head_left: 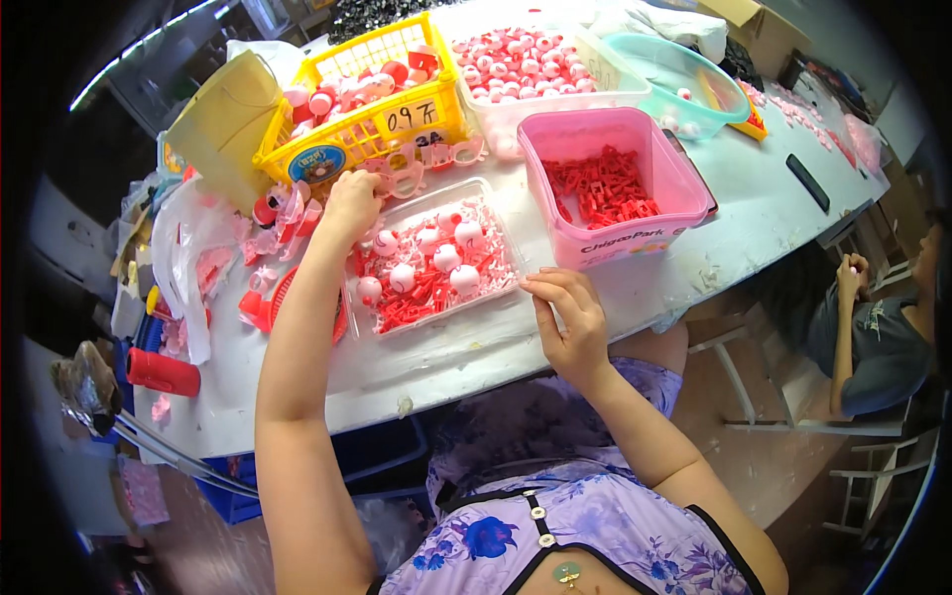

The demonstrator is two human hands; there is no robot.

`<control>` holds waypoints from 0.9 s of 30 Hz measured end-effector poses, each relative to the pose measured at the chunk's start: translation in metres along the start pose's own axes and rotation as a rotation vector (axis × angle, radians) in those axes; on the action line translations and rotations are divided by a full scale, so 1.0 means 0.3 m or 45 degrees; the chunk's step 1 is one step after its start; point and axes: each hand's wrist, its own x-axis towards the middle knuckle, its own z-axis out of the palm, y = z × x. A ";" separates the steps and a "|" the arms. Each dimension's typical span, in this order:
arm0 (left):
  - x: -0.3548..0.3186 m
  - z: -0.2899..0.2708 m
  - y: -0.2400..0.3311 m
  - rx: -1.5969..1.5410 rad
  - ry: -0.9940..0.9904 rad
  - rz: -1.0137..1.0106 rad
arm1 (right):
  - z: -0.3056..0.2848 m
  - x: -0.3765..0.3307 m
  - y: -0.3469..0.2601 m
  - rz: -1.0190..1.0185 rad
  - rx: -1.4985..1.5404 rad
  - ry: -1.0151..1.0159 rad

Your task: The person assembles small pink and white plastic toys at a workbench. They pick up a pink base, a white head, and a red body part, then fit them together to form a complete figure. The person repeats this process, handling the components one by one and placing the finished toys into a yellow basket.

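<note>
A clear plastic tray (pixel 433 327) lies in front of me, holding several white-and-red balls (pixel 446 258), small red plastic parts (pixel 412 300) and pink pieces. My left hand (pixel 353 206) is just past its far left corner, fingers curled together beside the pink ring-shaped plastic pieces (pixel 405 178). Whatever those fingers hold is hidden. At the tray's right edge, my right hand (pixel 570 322) has its fingertips and thumb drawn close on the corner. Directly beyond the left hand stands a yellow basket (pixel 362 137) filled with red, pink and white balls.
Right of the tray stands a pink tub (pixel 615 233) of red parts. Behind it are a translucent bin (pixel 625 97) of balls and a teal basin (pixel 719 109). A red basket (pixel 337 317) and red cup (pixel 164 373) lie left. Another person (pixel 873 337) sits at right.
</note>
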 end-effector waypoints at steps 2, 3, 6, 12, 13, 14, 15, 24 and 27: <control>0.007 0.007 -0.011 0.045 0.009 0.038 | -0.003 0.001 0.000 0.007 0.016 0.000; 0.009 -0.009 0.006 0.041 -0.029 -0.010 | -0.006 0.001 0.002 0.009 0.011 -0.001; -0.009 -0.018 0.003 0.122 0.087 0.021 | -0.009 -0.002 0.006 0.011 0.010 -0.003; -0.080 -0.080 0.019 -0.193 0.324 -0.072 | -0.007 -0.002 0.005 0.006 0.040 -0.010; -0.099 -0.091 0.018 -0.387 0.316 -0.151 | -0.004 -0.001 0.001 -0.004 0.052 -0.006; -0.121 -0.110 0.022 -0.578 0.311 -0.232 | 0.000 -0.002 -0.005 -0.016 0.067 -0.003; -0.151 -0.147 0.091 -1.023 0.233 -0.280 | -0.008 -0.006 -0.005 -0.006 0.130 0.018; -0.534 -0.172 0.576 -1.329 0.244 -0.065 | 0.103 0.062 -0.162 0.655 1.349 -0.099; -0.565 -0.152 0.630 -1.355 0.482 -0.067 | 0.145 0.064 -0.171 0.756 1.516 -0.131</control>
